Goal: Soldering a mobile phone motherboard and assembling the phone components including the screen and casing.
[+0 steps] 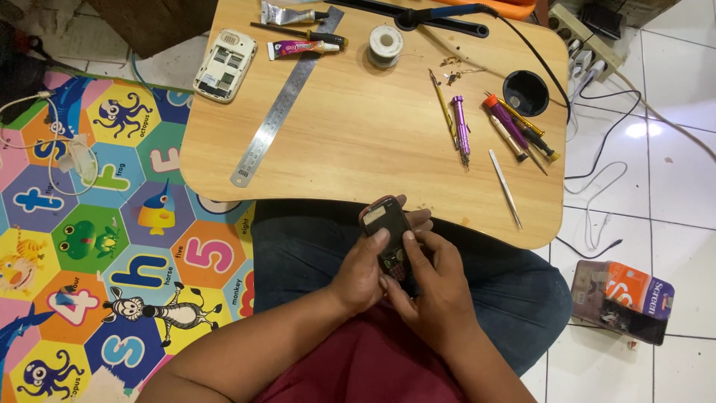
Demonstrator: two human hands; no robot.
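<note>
Fingers [373, 242] of both hands curl around phone [388, 239].

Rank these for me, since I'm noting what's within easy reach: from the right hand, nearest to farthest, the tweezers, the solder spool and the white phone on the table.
From the right hand:
1. Tweezers, near the table's right front edge.
2. Solder spool, at the far edge, about mid-table.
3. White phone, at the far left corner.
</note>
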